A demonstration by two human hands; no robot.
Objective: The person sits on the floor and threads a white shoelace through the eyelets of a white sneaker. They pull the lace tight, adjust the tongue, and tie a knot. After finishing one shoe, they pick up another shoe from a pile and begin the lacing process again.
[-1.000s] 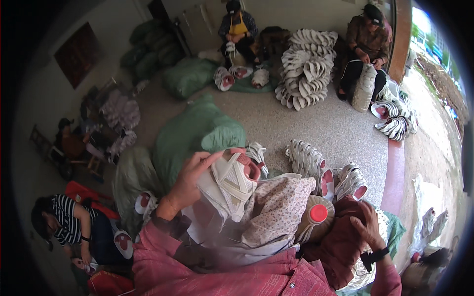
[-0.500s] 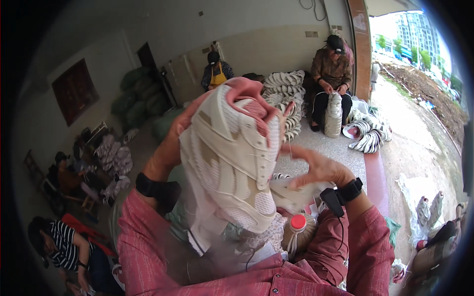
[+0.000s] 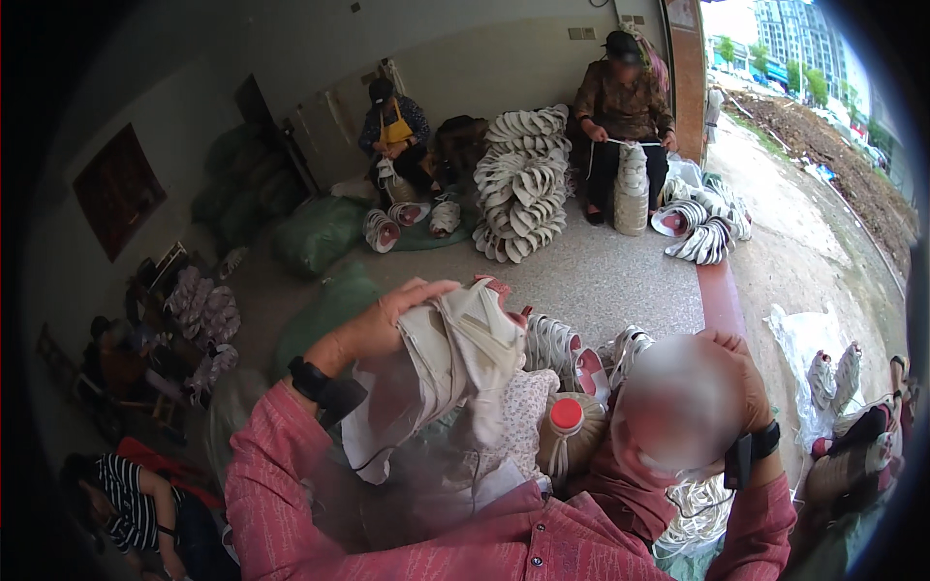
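Observation:
My left hand (image 3: 387, 315) grips white shoe uppers (image 3: 475, 334) with pink lining, apparently layered, in front of my chest. Its fingers curve over the far edge. My right hand (image 3: 748, 378) is raised at the right and holds a blurred white-and-pink piece (image 3: 678, 407), whose details I cannot make out. Below and between my hands, a bottle with a red cap (image 3: 567, 413) and a cord round its neck stands by my lap. A flowered cloth (image 3: 518, 416) lies beside it. Just beyond are nested uppers (image 3: 554, 349) with pink insides.
A tall pile of uppers (image 3: 523, 184) stands on the floor ahead. Beside it a seated person (image 3: 625, 97) stretches a white strip over a stack of uppers (image 3: 632, 189). Green sacks (image 3: 325, 232) lie at left. White laces (image 3: 699, 508) hang below my right hand.
The uppers in my left hand have dropped lower and away from the camera. My right hand has moved right and now holds the blurred piece. The view has shifted, showing more floor.

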